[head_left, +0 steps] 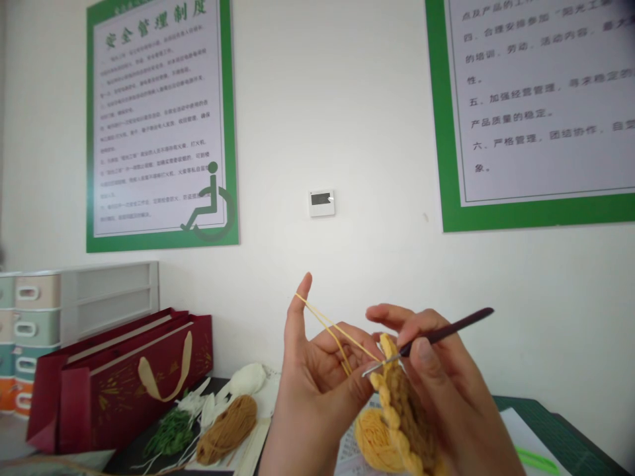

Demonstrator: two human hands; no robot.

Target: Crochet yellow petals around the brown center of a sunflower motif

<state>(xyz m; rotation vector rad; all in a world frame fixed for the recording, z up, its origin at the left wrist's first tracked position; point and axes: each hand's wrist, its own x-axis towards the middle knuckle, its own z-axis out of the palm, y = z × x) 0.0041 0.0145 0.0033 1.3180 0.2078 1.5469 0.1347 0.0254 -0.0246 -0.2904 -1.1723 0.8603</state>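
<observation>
My left hand (322,370) is raised with its index finger stretched up, a strand of yellow yarn (325,318) looped over that finger. Its thumb and other fingers pinch the edge of a crocheted piece (407,416), brown inside with a yellow border. In my right hand (441,363) is a crochet hook (454,327) with a dark purple handle. The metal tip of the hook lies across the yellow edge, close to my left thumb. Behind the piece, partly hidden, sits a ball of yellow yarn (374,439).
Dark red gift bags (133,390) stand at the left before a drawer unit (109,291). Brown yarn (228,430), green yarn (171,433) and white yarn (248,380) lie beside them. On the right are a green cutting mat (546,423) and a bright green object (538,461).
</observation>
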